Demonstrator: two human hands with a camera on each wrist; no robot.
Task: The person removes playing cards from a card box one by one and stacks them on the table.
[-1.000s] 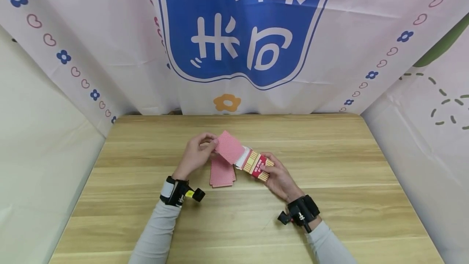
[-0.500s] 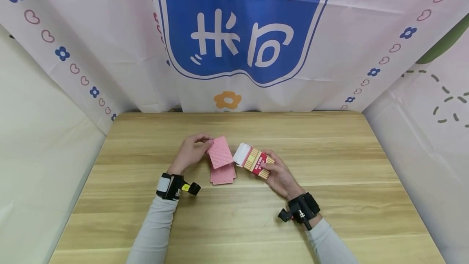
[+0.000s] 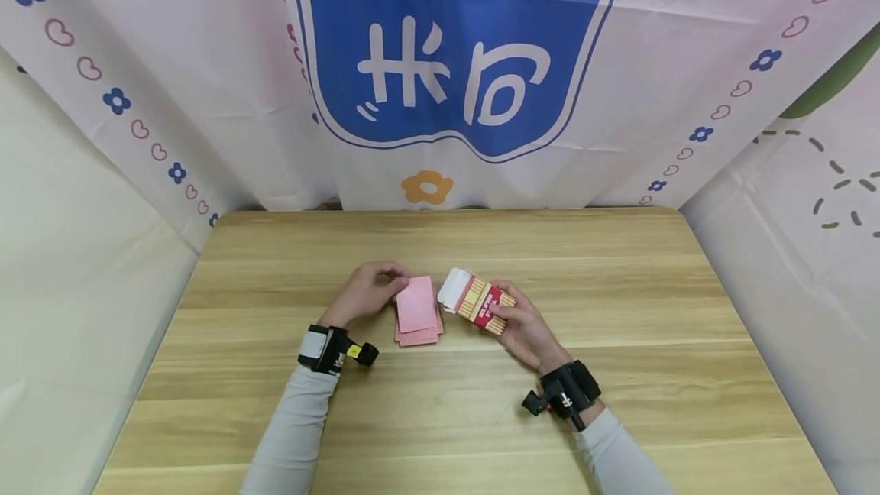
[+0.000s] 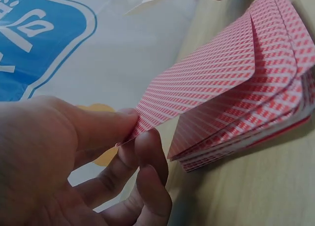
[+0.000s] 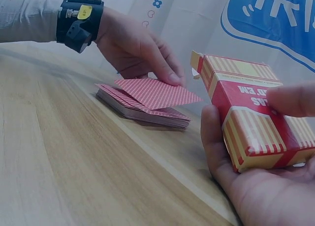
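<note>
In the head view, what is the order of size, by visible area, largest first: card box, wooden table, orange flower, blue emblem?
1. Wooden table
2. Blue emblem
3. Card box
4. Orange flower

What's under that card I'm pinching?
Under the pinched card: a stack of red-patterned cards on the wooden table. The part it covers and the faces can't be seen.

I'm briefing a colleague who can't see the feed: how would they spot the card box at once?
Start at the wooden table and look for the right hand, which grips the card box. Yellow stripes and a lettered red band set it apart from the nearby pile of cards, whose backs carry a fine red-and-white pattern.
</note>
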